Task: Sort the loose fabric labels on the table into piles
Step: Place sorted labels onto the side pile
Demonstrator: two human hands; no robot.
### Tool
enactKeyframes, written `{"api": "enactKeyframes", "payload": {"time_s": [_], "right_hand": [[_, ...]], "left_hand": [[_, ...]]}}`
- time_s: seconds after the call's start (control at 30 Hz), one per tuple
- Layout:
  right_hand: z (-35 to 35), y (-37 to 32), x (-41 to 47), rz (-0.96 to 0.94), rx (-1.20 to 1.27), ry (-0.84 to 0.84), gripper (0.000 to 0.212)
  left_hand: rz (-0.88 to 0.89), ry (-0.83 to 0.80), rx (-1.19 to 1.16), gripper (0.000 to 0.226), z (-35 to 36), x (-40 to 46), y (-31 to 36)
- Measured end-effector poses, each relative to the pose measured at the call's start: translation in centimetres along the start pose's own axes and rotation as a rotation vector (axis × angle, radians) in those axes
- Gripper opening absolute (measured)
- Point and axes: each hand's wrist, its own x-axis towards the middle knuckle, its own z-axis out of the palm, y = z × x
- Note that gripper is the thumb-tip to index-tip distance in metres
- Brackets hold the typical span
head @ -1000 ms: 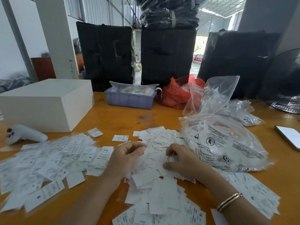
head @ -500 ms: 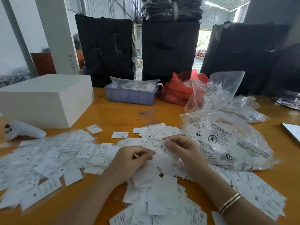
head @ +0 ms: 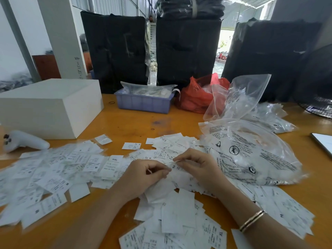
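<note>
White fabric labels lie scattered over the orange table (head: 136, 123). A wide spread of labels (head: 53, 169) covers the left side, a heap (head: 172, 218) lies in front of me, and a smaller cluster (head: 172, 142) sits beyond my hands. My left hand (head: 143, 177) and my right hand (head: 195, 166) meet at the middle. Both pinch one white label marked XS (head: 175, 167) between fingertips, just above the heap. A gold bangle (head: 251, 220) circles my right wrist.
A white box (head: 48, 106) and a white controller (head: 23, 141) sit at the left. A blue tray (head: 143, 101) and a red bag (head: 197, 96) stand at the back. Printed clear plastic bags (head: 248, 151) lie at the right, with a phone (head: 323, 142) at the right edge.
My right hand lifted a label from the heap and brought it toward my left hand. Now both hands pinch it together above the heap.
</note>
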Motion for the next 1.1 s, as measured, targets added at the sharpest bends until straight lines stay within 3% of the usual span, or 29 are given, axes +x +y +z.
{"api": "enactKeyframes", "payload": {"time_s": [0.4, 0.5, 0.63, 0.7, 0.87, 1.1], "right_hand": [[0.7, 0.4, 0.0, 0.091, -0.057, -0.136, 0.026], [0.3, 0.7, 0.1, 0.143, 0.073, -0.072, 0.033], [-0.5, 0.9, 0.2, 0.196, 0.139, -0.002, 0.014], [-0.4, 0.9, 0.2, 0.181, 0.088, -0.029, 0.01], [0.0, 0.9, -0.1, 0.132, -0.075, -0.053, 0.023], [0.1, 0.8, 0.0, 0.131, -0.11, -0.114, 0.029]], "left_hand": [[0.007, 0.001, -0.016, 0.016, 0.3, 0.0, -0.1], [-0.018, 0.11, -0.029, 0.02, 0.2, 0.2, -0.1], [-0.051, 0.266, -0.086, 0.023, -0.3, 0.4, -0.2], [-0.055, 0.229, -0.084, 0.019, -0.3, 0.4, -0.2], [-0.073, 0.157, -0.051, 0.01, 0.0, 0.4, -0.6], [-0.03, 0.115, 0.01, 0.011, 0.3, 0.4, -0.9]]}}
